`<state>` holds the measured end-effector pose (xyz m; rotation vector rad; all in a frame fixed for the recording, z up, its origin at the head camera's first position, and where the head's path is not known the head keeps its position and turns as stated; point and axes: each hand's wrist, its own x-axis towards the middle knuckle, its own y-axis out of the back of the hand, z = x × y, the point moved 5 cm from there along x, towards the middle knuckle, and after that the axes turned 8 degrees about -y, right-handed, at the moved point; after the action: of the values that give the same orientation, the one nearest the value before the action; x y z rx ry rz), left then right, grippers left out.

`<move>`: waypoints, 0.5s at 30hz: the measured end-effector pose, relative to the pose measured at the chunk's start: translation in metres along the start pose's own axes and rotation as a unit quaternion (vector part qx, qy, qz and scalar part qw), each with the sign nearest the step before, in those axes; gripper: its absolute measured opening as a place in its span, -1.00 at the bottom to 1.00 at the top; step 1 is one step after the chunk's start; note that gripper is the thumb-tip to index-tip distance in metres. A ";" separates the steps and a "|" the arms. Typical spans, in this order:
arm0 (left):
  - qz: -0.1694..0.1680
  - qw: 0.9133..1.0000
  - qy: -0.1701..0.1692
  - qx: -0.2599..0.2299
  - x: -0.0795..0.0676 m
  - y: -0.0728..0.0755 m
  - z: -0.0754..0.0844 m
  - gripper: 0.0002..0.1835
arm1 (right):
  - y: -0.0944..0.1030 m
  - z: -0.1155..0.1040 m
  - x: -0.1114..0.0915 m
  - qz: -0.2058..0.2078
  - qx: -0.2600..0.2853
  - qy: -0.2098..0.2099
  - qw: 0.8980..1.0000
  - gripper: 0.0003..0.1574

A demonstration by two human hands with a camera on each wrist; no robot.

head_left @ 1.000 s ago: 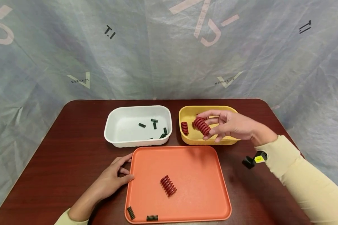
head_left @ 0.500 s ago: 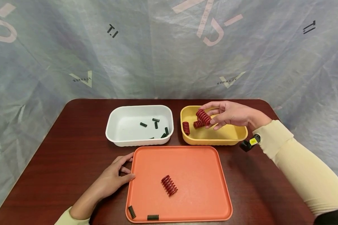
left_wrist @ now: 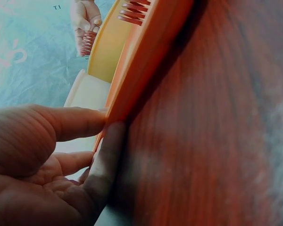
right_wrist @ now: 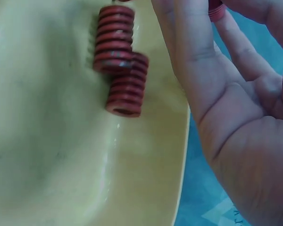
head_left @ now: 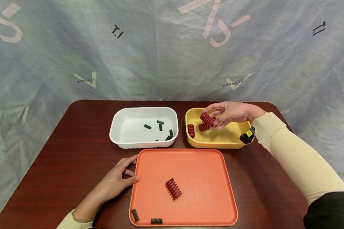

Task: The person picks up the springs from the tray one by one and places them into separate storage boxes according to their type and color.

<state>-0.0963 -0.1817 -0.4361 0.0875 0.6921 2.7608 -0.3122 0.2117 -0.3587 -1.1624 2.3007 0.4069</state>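
Observation:
My right hand (head_left: 229,113) pinches a red coil spring (head_left: 207,119) between thumb and fingers, over the left part of the yellow bin (head_left: 218,145). Just below it, another red spring (head_left: 203,127) lies in the bin, and a further red spring (head_left: 190,130) leans by the left wall. In the right wrist view, two red springs (right_wrist: 114,40) lie one against the other on the bin floor, while the held spring (right_wrist: 217,10) shows only partly. My left hand (head_left: 114,181) holds the left edge of the orange tray (head_left: 195,171), its thumb (left_wrist: 80,123) on the rim.
A red spring (head_left: 173,189) lies mid-tray, with two small dark green springs (head_left: 156,221) near the tray's front left corner. The white bin (head_left: 126,140), left of the yellow one, contains several small dark springs (head_left: 147,126). A grey curtain (head_left: 160,51) hangs behind the table.
My right hand has moved away from me with the red spring, from the front part of the yellow bin to farther over it. The left hand keeps its place at the tray.

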 end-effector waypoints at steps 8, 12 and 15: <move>0.001 1.000 0.001 0.001 0.001 -0.001 -0.001 -0.20 | 0.001 0.003 0.020 0.027 0.000 -0.022 0.999 -0.25; 0.002 1.000 0.002 -0.004 0.001 -0.001 -0.001 -0.20 | -0.003 0.004 0.029 0.033 0.014 -0.024 0.999 -0.26; 0.001 1.000 0.002 -0.006 0.001 -0.001 -0.002 -0.20 | -0.006 0.004 0.033 0.037 0.021 -0.029 0.999 -0.28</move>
<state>-0.0974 -0.1816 -0.4380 0.0819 0.6770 2.7680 -0.3220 0.1887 -0.3814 -1.0347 2.2958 0.4114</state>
